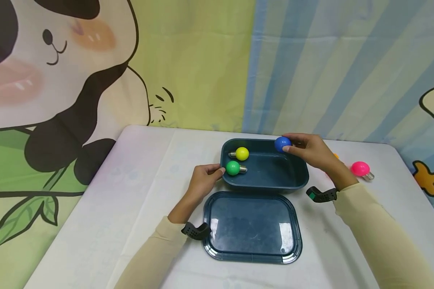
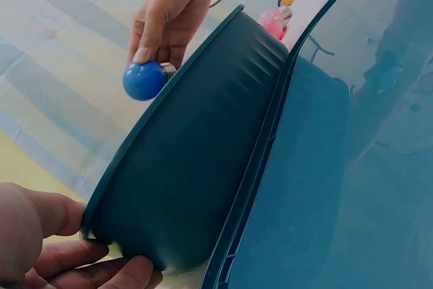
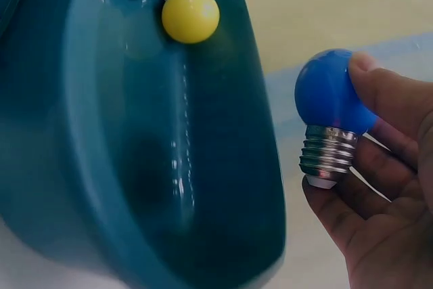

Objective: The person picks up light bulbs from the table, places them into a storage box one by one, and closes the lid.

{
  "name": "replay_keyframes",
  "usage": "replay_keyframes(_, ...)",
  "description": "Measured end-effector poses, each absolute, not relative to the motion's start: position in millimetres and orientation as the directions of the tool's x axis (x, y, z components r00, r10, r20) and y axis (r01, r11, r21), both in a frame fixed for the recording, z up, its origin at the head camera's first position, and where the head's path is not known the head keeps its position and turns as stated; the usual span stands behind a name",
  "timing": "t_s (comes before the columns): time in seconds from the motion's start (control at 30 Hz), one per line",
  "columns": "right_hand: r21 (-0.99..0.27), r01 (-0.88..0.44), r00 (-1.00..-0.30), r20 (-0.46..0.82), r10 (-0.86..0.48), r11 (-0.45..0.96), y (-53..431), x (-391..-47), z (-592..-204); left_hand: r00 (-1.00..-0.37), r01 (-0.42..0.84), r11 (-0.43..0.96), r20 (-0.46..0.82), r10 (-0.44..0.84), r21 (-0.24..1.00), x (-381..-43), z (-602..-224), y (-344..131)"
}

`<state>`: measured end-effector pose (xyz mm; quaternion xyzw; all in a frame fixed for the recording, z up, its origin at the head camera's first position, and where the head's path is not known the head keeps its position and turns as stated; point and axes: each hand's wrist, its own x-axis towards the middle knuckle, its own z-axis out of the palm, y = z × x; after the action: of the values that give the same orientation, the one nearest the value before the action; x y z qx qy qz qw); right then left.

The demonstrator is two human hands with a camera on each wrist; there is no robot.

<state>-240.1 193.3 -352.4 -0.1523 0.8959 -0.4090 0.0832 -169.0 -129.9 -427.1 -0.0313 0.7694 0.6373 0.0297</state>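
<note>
The blue bulb (image 1: 282, 144) is held at the far rim of the box (image 1: 267, 187), toward its right end, globe to the left and metal base to the right. It is pinched between the thumb and fingers of the right hand (image 1: 311, 150). Whether it is over the inside or slightly beyond the rim cannot be told.

Inside the box, at the left end, the yellow bulb (image 1: 242, 154) is laid on the far side and the green bulb (image 1: 233, 168) on the near side (bases pointing opposite ways). The left end wall is gripped by the left hand (image 1: 203, 180), between thumb and fingers.

The lid (image 1: 253, 228) is laid flat on the table (image 1: 141, 228), just to the near side of the box; it is not yet fitted. To the right, the pink bulb (image 1: 360, 168) is seen outside the box. An orange patch (image 1: 335, 155) is mostly hidden by the right wrist; its nature is not established.

Progress is judged as partway: two bulbs in, one in hand, at least one left outside.
</note>
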Motion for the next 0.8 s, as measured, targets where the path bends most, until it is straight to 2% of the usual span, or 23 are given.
replay_keyframes(0.8,-0.745,-0.324,-0.868,-0.012,-0.496,0.584,158.0,-257.9,-362.7,-0.997,-0.069,0.216,-0.071,0.002,0.974,-168.4,-424.9,-122.0)
